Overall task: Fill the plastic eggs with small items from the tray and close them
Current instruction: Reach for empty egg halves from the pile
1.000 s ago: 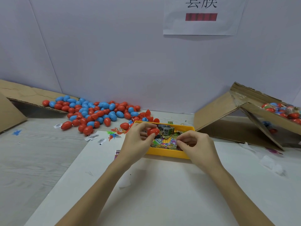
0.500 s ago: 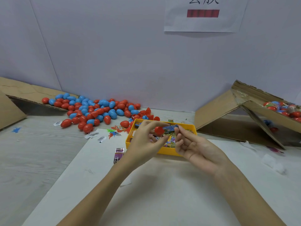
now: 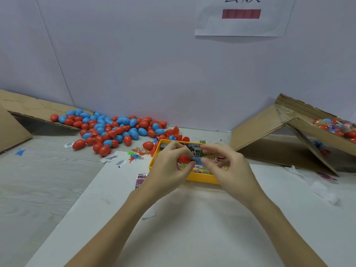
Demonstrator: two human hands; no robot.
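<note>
A yellow tray (image 3: 200, 178) of small colourful packets sits on the white sheet in front of me. My left hand (image 3: 169, 168) holds a red egg half (image 3: 184, 159) just above the tray, fingers curled round it. My right hand (image 3: 229, 168) pinches a small blue packet (image 3: 197, 159) at the egg half's opening. Both hands meet over the tray and hide much of what lies in it.
A heap of red and blue eggs (image 3: 115, 130) lies at the back left beside a cardboard flap (image 3: 28, 110). A tilted cardboard box (image 3: 289, 135) at the right holds filled eggs (image 3: 339, 128). Paper scraps and a purple packet (image 3: 140, 180) lie left of the tray.
My right hand lifted a blue packet out of the tray and brought it to the red egg half in my left hand. The hands have closed together.
</note>
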